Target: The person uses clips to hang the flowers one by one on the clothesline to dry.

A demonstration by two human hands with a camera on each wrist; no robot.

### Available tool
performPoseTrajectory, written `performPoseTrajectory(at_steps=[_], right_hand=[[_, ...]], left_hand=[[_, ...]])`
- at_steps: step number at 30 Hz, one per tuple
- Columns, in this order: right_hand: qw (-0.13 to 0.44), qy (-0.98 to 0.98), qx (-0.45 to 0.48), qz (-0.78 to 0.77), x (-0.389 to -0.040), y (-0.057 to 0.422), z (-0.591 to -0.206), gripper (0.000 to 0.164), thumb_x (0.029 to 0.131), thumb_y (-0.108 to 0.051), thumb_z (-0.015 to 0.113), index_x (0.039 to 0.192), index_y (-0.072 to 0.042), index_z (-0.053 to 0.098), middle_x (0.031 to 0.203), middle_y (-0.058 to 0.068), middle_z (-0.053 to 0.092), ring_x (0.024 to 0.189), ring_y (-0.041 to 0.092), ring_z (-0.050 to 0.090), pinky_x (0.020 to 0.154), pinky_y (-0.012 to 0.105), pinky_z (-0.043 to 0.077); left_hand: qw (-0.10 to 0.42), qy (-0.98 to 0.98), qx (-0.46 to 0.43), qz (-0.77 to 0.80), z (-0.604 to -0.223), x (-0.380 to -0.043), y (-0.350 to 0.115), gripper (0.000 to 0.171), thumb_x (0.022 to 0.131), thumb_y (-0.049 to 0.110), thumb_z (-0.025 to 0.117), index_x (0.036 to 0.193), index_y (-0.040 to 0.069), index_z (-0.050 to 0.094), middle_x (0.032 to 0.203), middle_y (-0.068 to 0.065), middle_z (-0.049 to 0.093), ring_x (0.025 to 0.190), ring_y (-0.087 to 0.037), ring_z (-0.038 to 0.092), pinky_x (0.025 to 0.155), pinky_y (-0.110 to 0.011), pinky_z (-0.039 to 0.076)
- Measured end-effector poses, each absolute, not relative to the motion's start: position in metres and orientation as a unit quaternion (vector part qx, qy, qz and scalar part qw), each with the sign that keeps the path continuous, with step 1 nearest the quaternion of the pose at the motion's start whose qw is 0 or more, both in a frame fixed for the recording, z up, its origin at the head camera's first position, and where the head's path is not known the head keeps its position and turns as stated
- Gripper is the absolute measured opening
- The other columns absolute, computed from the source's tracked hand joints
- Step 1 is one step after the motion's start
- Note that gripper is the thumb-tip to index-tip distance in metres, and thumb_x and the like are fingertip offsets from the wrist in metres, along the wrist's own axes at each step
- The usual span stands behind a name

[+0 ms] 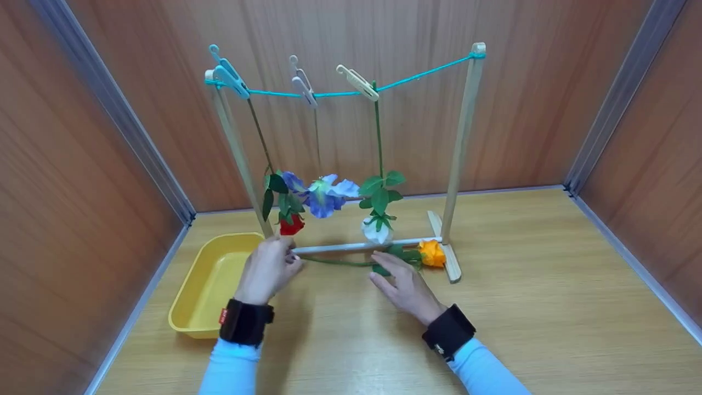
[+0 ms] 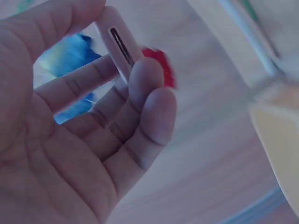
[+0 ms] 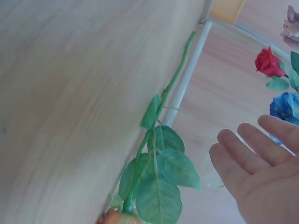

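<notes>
My left hand (image 1: 265, 270) grips a pale pinkish clothespin (image 2: 119, 44) between thumb and curled fingers; in the head view the pin is mostly hidden by the hand. Just beyond it hangs a red rose (image 1: 292, 225), head down. My right hand (image 1: 405, 286), fingers extended and holding nothing, hovers beside an orange rose (image 1: 432, 253). That rose lies on the table along the rack's bottom bar (image 1: 351, 247), its green stem (image 3: 176, 74) pointing left. A blue flower (image 1: 323, 196) and a white rose (image 1: 377, 230) hang upside down between the hands and the back wall.
A wooden rack, with its right post (image 1: 463, 148), carries a sagging turquoise cord (image 1: 428, 73). Blue (image 1: 233, 77), lavender (image 1: 305, 90) and cream (image 1: 359, 83) clothespins clip the hanging stems. A yellow tub (image 1: 184, 296) stands left of the left hand. Wood-grain walls enclose the table.
</notes>
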State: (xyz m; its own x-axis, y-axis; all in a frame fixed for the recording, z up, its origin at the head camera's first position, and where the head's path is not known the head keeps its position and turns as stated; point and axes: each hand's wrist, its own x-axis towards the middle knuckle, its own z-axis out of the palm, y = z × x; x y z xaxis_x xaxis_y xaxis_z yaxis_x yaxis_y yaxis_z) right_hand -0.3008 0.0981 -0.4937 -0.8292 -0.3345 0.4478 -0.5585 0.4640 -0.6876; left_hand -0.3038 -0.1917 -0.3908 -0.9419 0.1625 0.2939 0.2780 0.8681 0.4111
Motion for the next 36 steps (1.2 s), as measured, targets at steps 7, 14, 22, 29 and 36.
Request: performPoseTrajectory(at_steps=[7, 14, 22, 29, 36], right_hand=[[0.148, -0.834, 0.257, 0.465, -0.299, 0.106, -0.486, 0.045, 0.106, -0.027, 0.061, 0.141, 0.002, 0.059, 0.144, 0.023, 0.059, 0.135, 0.037, 0.055, 0.111, 0.052, 0.044], [0.115, -0.830, 0.256, 0.482, -0.296, 0.109, -0.479, 0.043, 0.106, -0.026, 0.059, 0.140, 0.000, 0.060, 0.131, 0.019, 0.067, 0.117, 0.030, 0.066, 0.099, 0.048, 0.055], [0.026, -0.822, 0.305, 0.480, -0.292, 0.107, -0.470, 0.040, 0.105, -0.021, 0.062, 0.137, 0.004, 0.061, 0.118, 0.016, 0.072, 0.099, 0.028, 0.070, 0.087, 0.035, 0.059], [0.034, -0.821, 0.310, 0.478, -0.291, 0.105, -0.470, 0.029, 0.101, -0.014, 0.067, 0.126, -0.002, 0.071, 0.114, 0.011, 0.074, 0.091, 0.020, 0.070, 0.081, 0.027, 0.058], [0.059, -0.834, 0.293, 0.464, -0.291, 0.104, -0.471, 0.021, 0.099, -0.012, 0.070, 0.119, -0.006, 0.074, 0.107, 0.006, 0.074, 0.086, 0.016, 0.068, 0.077, 0.026, 0.057]], left_hand=[[0.143, -0.935, -0.139, -0.293, -0.401, -0.289, -0.149, 0.020, 0.086, 0.012, 0.083, 0.101, 0.005, 0.072, 0.095, -0.008, 0.068, 0.085, -0.024, 0.066, 0.077, -0.038, 0.059], [0.150, -0.912, -0.171, -0.341, -0.423, -0.282, -0.119, 0.029, 0.083, 0.012, 0.087, 0.107, 0.005, 0.072, 0.096, -0.005, 0.065, 0.084, -0.018, 0.065, 0.073, -0.030, 0.057], [0.169, -0.910, -0.202, -0.320, -0.437, -0.282, -0.097, 0.022, 0.084, 0.007, 0.084, 0.102, 0.001, 0.072, 0.091, -0.008, 0.065, 0.080, -0.020, 0.067, 0.067, -0.028, 0.056], [0.227, -0.891, -0.255, -0.299, -0.444, -0.280, -0.089, 0.019, 0.081, -0.006, 0.082, 0.086, 0.001, 0.065, 0.081, -0.009, 0.063, 0.075, -0.023, 0.067, 0.063, -0.031, 0.055], [0.223, -0.883, -0.273, -0.311, -0.444, -0.278, -0.083, 0.017, 0.085, -0.012, 0.075, 0.086, 0.001, 0.064, 0.081, -0.010, 0.064, 0.076, -0.022, 0.066, 0.063, -0.031, 0.055]])
